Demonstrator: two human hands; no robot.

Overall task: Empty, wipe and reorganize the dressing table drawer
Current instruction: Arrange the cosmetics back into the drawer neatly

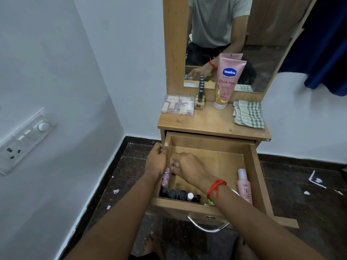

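The wooden drawer (252, 166) of the dressing table stands pulled out. My left hand (156, 161) grips the drawer's left wall, thumb over the rim. My right hand (187, 166) reaches inside at the left, its fingers closed around a small dark item that I cannot identify. Below it lie small pink-capped tubes (165, 178). A row of dark small bottles (178, 195) lines the front wall. A pink bottle (244, 186) lies along the right wall. On the tabletop (210, 122) stand a pink Vaseline tube (226, 82), a clear cosmetics box (178, 105), a dark stick (201, 89) and a checked cloth (248, 114).
A mirror (262, 44) rises behind the tabletop. White walls close in at the left, with a switch panel (24, 139). A dark stone floor (300, 194) with paper scraps surrounds the table. A blue cloth (326, 53) hangs at the right. The drawer's metal handle (206, 227) faces me.
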